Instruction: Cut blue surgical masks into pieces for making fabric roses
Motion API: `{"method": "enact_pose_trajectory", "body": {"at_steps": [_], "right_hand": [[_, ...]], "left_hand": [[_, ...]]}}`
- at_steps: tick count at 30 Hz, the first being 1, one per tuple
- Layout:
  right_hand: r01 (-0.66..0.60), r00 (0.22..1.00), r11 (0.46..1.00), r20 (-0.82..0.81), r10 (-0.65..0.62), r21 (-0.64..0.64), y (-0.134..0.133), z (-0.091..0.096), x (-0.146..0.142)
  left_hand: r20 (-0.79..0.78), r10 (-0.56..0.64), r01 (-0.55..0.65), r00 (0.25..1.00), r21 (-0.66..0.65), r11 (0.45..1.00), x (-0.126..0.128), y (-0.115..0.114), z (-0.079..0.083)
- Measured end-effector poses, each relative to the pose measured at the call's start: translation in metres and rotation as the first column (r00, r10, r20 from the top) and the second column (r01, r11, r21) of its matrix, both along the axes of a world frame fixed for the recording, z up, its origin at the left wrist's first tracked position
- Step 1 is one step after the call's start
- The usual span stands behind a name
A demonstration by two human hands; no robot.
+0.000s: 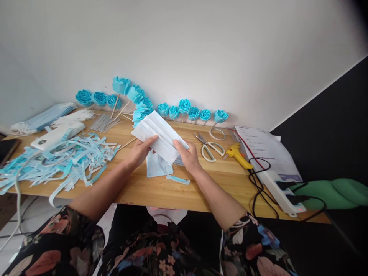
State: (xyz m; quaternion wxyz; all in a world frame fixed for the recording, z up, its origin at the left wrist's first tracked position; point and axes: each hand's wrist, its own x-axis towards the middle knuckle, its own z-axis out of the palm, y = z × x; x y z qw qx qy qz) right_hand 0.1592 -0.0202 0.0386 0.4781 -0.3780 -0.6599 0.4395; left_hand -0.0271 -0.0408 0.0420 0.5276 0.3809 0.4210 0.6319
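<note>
Both my hands hold a white pleated sheet of face-mask fabric (159, 134) above the wooden table (161, 191). My left hand (140, 150) grips its near left edge, thumb on top. My right hand (188, 155) pinches its lower right end. Under the sheet, light blue mask pieces (156, 166) and a thin blue strip (178, 179) lie on the table.
Blue fabric roses on sticks (184, 109) line the wall. Cut blue strips (60, 159) pile up at left beside a white device (56, 135) and stacked masks (46, 117). Right of my hands lie scissors (209, 146), a yellow glue gun (238, 155), papers (266, 147) and a power strip (280, 189).
</note>
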Motion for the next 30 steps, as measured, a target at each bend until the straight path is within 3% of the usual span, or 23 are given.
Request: {"method": "enact_pose_trajectory", "body": {"at_steps": [9, 17, 23, 30], "right_hand": [[-0.038, 0.999, 0.999, 0.016, 0.038, -0.016, -0.002, 0.002, 0.0], [-0.068, 0.994, 0.997, 0.081, 0.07, -0.032, -0.003, 0.0, -0.002], [-0.059, 0.997, 0.996, 0.049, 0.062, -0.061, 0.0, -0.001, -0.002], [-0.224, 0.973, 0.964, 0.018, 0.229, -0.143, -0.001, 0.0, -0.003]], "left_hand": [[-0.054, -0.114, 0.113, 0.992, -0.01, 0.994, -0.002, -0.001, -0.012], [-0.079, -0.023, 0.021, 0.997, -0.027, 0.999, -0.003, 0.002, -0.017], [-0.038, 0.056, -0.057, 0.998, -0.022, 0.998, 0.001, 0.002, -0.011], [-0.013, 0.15, -0.15, 0.989, -0.002, 0.989, 0.001, 0.001, -0.003]]}}
